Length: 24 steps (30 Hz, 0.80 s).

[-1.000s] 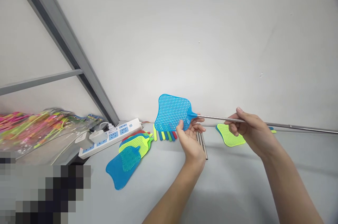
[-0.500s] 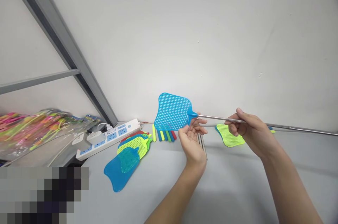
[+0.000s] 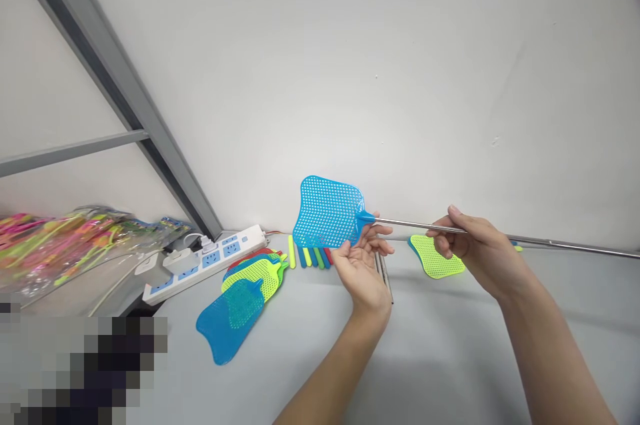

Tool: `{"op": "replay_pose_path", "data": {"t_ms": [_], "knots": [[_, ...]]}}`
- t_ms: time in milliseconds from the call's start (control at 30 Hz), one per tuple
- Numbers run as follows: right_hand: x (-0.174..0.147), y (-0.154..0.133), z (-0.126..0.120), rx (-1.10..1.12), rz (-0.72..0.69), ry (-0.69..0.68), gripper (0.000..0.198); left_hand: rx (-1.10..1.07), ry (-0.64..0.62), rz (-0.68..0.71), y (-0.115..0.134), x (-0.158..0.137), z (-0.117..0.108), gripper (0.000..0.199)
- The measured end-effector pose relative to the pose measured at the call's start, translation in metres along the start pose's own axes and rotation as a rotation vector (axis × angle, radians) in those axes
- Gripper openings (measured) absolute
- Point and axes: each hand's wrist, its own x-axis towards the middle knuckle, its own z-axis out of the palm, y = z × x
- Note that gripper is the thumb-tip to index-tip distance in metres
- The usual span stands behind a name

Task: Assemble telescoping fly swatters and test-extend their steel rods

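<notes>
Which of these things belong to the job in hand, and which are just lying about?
Seemingly part of the job:
blue swatter head, at the left fingers
metal rod, in the right fingers
probably the stacked swatter heads, coloured sticks and other metal rods

Seemingly just lying about:
white power strip
bagged coloured bundle

Left hand [image 3: 364, 273] loosely open, right hand [image 3: 477, 250] pinched

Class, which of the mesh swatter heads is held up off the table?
The blue swatter head at the left hand, on the metal rod in the right hand. It alone is raised; the other heads lie overlapping on the table.
</notes>
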Motion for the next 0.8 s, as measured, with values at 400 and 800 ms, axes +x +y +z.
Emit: {"op": "replay_pose_path", "data": {"t_ms": [400, 800], "knots": [[0.0, 0.003, -0.003, -0.013, -0.005, 0.005, 0.04, 0.005, 0.142, 0.132, 0.008, 0.012, -0.005, 0.039], [0.001, 0.004, -0.004, 0.046, 0.0, 0.003, 0.039, 0.275, 0.33, 0.358, 0.087, 0.063, -0.028, 0.01]]}}
